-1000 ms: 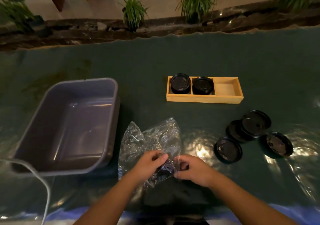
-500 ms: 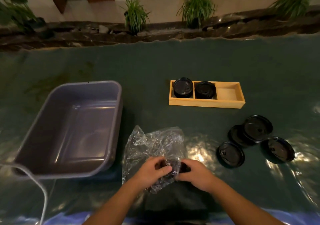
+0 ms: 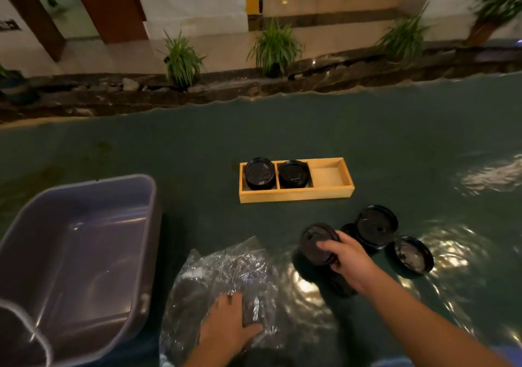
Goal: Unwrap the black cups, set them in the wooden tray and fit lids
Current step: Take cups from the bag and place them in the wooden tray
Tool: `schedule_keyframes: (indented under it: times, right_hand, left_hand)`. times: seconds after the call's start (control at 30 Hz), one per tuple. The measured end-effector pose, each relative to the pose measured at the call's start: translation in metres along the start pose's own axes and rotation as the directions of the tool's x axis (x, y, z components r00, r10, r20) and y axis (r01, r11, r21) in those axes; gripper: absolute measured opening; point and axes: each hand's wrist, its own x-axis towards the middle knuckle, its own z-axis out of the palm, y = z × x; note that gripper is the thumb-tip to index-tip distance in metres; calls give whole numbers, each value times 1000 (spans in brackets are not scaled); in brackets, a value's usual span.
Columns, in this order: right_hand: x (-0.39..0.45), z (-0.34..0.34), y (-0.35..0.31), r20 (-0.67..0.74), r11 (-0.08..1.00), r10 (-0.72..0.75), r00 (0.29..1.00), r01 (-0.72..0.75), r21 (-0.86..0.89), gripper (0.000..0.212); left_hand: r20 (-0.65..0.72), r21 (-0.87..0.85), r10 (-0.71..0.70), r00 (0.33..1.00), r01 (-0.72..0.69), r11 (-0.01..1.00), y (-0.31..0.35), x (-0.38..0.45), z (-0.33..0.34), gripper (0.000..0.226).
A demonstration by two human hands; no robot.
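- My right hand (image 3: 346, 256) pinches a black lid (image 3: 317, 243) by its rim, thumb on the near edge and fingers over the top, and holds it tilted above the desk (image 3: 197, 140), nearer to me than the wooden tray (image 3: 296, 195).
- A dark shape sits under that lid; I cannot tell whether it is a cup or only shadow.
- My left hand (image 3: 228, 324) lies on the crumpled clear plastic wrap (image 3: 226, 276), nearer to me than the tray and to its left. The fingers press down on the wrap, and something dark shows through it beside my fingertips; I cannot tell whether they curl round it.
- The wooden tray has 3 compartments in a row. The left one holds a black cup with a lid on (image 3: 259, 172), the middle one holds a second lidded cup (image 3: 293, 173), and the right compartment (image 3: 327, 174) shows bare wood.
- 3 more black lids lie on the desk on the near side of the tray, towards its right end: 1 on top (image 3: 377, 224) overlaps another (image 3: 348, 231) beneath it, and 1 lies apart to the right (image 3: 409, 253).
- A grey plastic tub (image 3: 84, 191) stands to the left of the tray, closer to me, just beside the wrap.
- A pale cable (image 3: 34, 330) loops over the tub's near corner.
- Potted green plants (image 3: 274, 45) stand in a row beyond the far edge of the desk.
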Motion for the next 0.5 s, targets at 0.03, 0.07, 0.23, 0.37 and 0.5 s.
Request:
schedule_keyframes:
  times: [0.03, 0.07, 0.23, 0.37, 0.5]
  right_hand:
    - [6, -7, -9, -13, 1000, -15, 1000, 16, 23, 21]
    - [11, -13, -17, -28, 999, -30, 999, 31, 41, 21]
    - [41, -33, -63, -164, 989, -117, 979, 130, 70, 19]
    - [73, -40, -100, -222, 968, -251, 942, 239, -82, 11]
    - [113, -40, -119, -214, 892, -350, 912, 254, -374, 31]
  left_hand:
    - [8, 9, -10, 1000, 10, 1000, 0, 2, 1, 93]
    - [16, 10, -19, 1000, 19, 1000, 0, 4, 2, 98]
    - [16, 53, -25, 1000, 24, 998, 1, 9, -1, 106]
    - [35, 17, -35, 999, 34, 999, -1, 11, -6, 109]
    - [106, -65, -51, 993, 58, 996, 0, 14, -14, 107]
